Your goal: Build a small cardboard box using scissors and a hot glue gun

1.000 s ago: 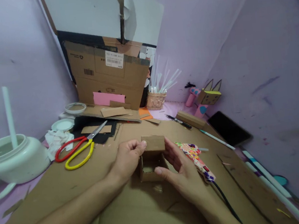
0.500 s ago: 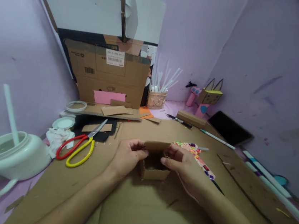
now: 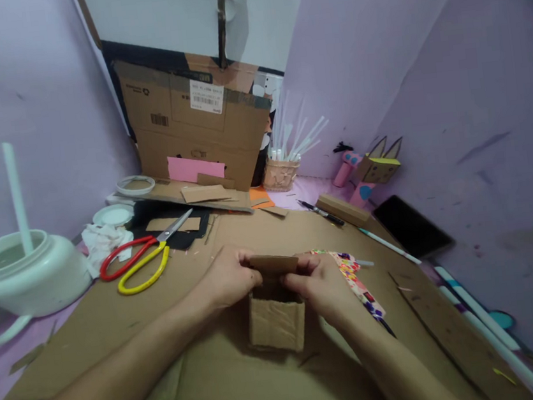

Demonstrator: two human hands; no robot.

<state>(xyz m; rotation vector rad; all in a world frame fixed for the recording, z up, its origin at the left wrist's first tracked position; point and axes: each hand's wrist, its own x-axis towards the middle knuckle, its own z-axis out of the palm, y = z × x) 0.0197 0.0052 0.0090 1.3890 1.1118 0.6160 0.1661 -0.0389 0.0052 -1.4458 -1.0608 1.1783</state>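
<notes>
A small open-topped cardboard box (image 3: 276, 322) is tilted so that its front wall faces me, over the big cardboard sheet (image 3: 230, 384). At its back, a cardboard flap (image 3: 274, 264) stands up above the opening. My left hand (image 3: 233, 277) pinches the flap's left edge between thumb and fingers. On the other side, my right hand (image 3: 321, 283) grips the right edge, its thumb at the box's rim. The inside of the box is dark. Just beyond my right hand lies a colourful patterned strip (image 3: 352, 274), partly covered by that hand.
Red-and-yellow scissors (image 3: 150, 258) and a white pot (image 3: 30, 278) with a stick stand left. A large carton (image 3: 195, 124) rises behind, beside a basket of white sticks (image 3: 280, 174). Right are pens (image 3: 320, 212), a dark phone-like slab (image 3: 411, 227) and a cardboard figure (image 3: 378, 168).
The small box has tipped, so more of its front wall shows now. My hands have shifted slightly along its back flap, still holding it. The view has moved a little.
</notes>
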